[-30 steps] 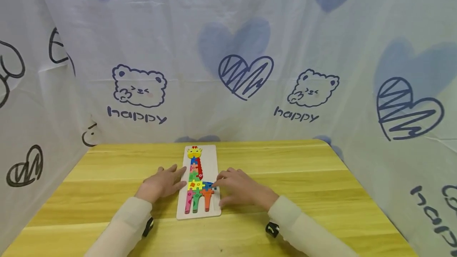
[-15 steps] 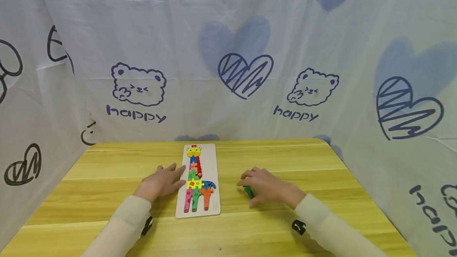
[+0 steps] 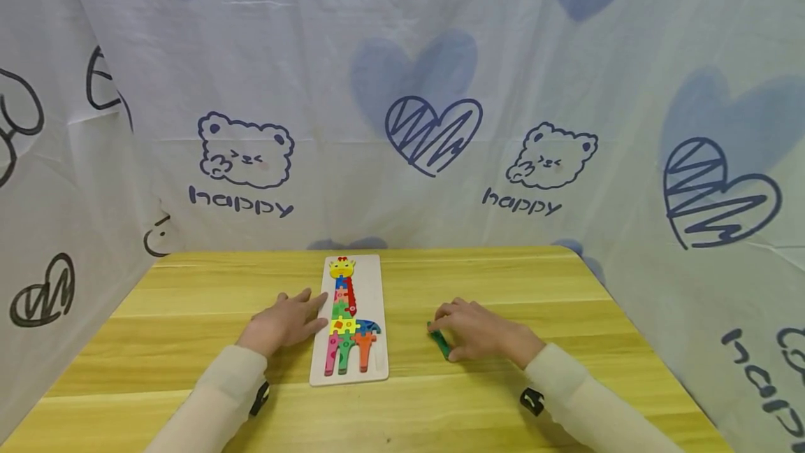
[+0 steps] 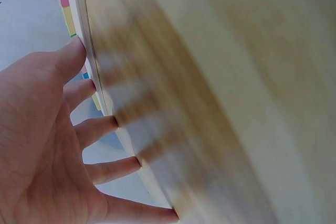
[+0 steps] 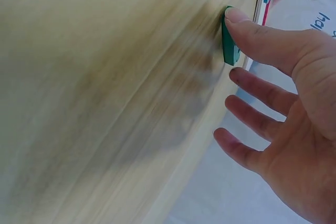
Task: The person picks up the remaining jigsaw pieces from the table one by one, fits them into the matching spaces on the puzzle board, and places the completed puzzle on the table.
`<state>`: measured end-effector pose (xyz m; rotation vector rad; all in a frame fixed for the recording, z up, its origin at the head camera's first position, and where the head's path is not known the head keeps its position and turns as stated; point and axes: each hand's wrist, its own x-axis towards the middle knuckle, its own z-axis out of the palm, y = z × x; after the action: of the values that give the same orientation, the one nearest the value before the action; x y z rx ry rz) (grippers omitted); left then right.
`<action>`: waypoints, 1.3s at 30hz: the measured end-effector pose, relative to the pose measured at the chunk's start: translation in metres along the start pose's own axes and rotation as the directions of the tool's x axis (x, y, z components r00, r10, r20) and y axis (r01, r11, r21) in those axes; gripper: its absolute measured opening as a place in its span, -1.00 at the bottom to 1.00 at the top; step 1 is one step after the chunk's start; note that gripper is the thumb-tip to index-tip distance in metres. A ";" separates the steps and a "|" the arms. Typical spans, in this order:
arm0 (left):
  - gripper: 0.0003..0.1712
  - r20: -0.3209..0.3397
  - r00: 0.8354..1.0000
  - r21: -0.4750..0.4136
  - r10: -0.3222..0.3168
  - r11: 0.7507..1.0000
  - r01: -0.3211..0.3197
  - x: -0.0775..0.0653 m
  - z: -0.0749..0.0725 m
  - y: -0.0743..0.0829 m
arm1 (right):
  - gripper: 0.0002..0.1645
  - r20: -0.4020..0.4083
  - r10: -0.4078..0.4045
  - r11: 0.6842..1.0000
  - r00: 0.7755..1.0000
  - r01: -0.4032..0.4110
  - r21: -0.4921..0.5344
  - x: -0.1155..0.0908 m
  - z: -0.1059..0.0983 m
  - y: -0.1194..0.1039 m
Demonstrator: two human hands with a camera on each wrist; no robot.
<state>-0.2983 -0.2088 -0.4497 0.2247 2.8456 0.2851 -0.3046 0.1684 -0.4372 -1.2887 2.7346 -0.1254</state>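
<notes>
A white board [image 3: 371, 285] with a giraffe puzzle [image 3: 342, 327] in bright pieces lies on the table, left of its middle. In the left wrist view, my left hand [image 4: 47, 135] has its fingers spread, tips down on the wood; in the head view, the hand [image 3: 283, 325] sits at the board's left edge. Right of the board, my right hand [image 3: 481, 331] pinches a narrow green puzzle piece [image 3: 440, 342] by its ends, close over the table. The right wrist view has the thumb [image 5: 257, 35] at one end of that green piece [image 5: 229, 40] and a fingertip near the other.
The wooden table [image 3: 522, 285] runs back to a white cloth [image 3: 339, 180] printed with hearts and bears. Cloth hangs along both sides too. A pale leg-shaped recess [image 3: 377, 362] shows in the board beside the orange leg [image 3: 365, 351].
My right hand has moved right, from the board's right edge to the table beside it, with the green puzzle piece now showing in its fingers. My left hand has stayed in place.
</notes>
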 end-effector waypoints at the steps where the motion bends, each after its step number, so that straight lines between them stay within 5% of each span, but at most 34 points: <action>1: -0.25 0.001 1.000 -0.002 -0.002 1.000 0.002 0.000 0.000 0.000 | -0.37 0.005 0.002 1.000 1.000 -0.002 0.002 0.000 0.000 0.000; 17: -0.24 -0.001 1.000 0.011 -0.008 1.000 0.008 0.002 0.001 0.000 | -0.40 0.032 0.015 0.999 0.999 -0.016 0.042 0.005 0.005 0.001; 39: -0.23 -0.002 1.000 0.018 -0.005 1.000 0.005 0.001 0.001 -0.001 | -0.36 -0.049 -0.056 0.997 0.997 0.058 0.044 0.034 -0.003 -0.033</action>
<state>-0.2997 -0.2094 -0.4509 0.2207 2.8510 0.2592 -0.3014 0.1208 -0.4323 -1.3696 2.7183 -0.2259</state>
